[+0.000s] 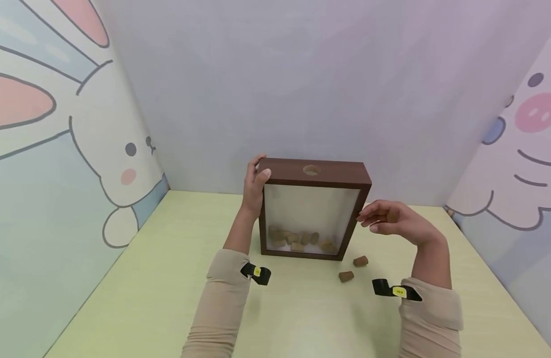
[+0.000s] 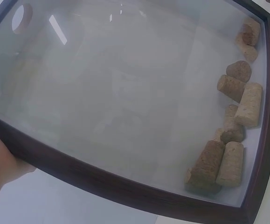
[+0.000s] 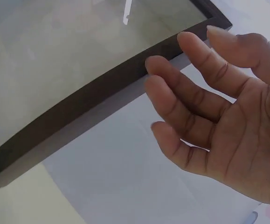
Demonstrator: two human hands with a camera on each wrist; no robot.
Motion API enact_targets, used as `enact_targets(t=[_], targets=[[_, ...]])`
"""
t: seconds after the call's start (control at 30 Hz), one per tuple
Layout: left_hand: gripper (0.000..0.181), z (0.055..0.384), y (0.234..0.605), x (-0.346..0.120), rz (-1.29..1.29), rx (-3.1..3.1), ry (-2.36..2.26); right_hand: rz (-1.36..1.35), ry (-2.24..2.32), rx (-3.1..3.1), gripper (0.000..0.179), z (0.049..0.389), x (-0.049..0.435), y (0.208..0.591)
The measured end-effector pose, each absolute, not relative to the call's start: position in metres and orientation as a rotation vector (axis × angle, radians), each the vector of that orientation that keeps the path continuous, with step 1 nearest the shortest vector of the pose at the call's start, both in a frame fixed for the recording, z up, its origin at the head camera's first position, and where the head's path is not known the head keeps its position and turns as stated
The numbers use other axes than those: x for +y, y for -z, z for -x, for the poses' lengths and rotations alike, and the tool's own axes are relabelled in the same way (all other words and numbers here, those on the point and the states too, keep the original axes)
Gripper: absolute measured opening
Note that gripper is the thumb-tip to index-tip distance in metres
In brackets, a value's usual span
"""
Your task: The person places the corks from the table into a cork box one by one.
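A dark brown box frame [image 1: 338,174] with a clear front pane stands upright on the table, a round hole [image 1: 311,170] in its top side. Inside, several corks [image 2: 230,163] lie along the bottom edge, seen close in the left wrist view. My left hand [image 1: 254,188] grips the frame's upper left corner, thumb over the top and fingers behind. Beside the frame's right side is my right hand [image 1: 398,221], its fingers loosely bent and holding nothing. In the right wrist view its fingertips [image 3: 157,65] are right at the frame's edge.
Two loose corks, a nearer one [image 1: 346,276] and a farther one [image 1: 360,261], lie on the pale yellow-green table [image 1: 177,293] by the frame's lower right corner. Behind is a plain pale wall [image 1: 257,89]. Side walls carry a cartoon rabbit [image 1: 110,144] and a pig [image 1: 517,169].
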State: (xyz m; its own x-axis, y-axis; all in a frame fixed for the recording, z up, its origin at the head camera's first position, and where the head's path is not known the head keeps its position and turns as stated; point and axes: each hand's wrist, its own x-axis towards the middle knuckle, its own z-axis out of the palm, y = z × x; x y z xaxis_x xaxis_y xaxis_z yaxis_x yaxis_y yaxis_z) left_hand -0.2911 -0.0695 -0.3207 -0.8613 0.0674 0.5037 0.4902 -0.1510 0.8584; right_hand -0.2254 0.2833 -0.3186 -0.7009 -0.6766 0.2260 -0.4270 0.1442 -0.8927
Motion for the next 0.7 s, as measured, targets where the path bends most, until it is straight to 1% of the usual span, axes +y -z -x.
enact_targets(t=[0.2,0.3,0.4,0.6,0.7], targets=[[0.066,0.272,0.304,-0.067,0.647,-1.828,2.088,0.914,1.627,2.236,0.029,0.231,0.290,0.339],[0.066,0.270,0.303,-0.068,0.648,-1.836,2.084,0.860,1.584,2.256,0.033,0.233,0.293,0.348],[0.067,0.273,0.306,-0.068,0.651,-1.840,2.082,0.830,1.527,2.264,0.036,0.235,0.297,0.355],[0.068,0.294,0.322,-0.071,0.668,-1.819,2.096,0.724,1.436,2.315,0.035,0.239,0.306,0.374],[0.069,0.296,0.326,-0.070,0.657,-1.809,2.107,0.676,1.401,2.324,0.035,0.241,0.309,0.387]])
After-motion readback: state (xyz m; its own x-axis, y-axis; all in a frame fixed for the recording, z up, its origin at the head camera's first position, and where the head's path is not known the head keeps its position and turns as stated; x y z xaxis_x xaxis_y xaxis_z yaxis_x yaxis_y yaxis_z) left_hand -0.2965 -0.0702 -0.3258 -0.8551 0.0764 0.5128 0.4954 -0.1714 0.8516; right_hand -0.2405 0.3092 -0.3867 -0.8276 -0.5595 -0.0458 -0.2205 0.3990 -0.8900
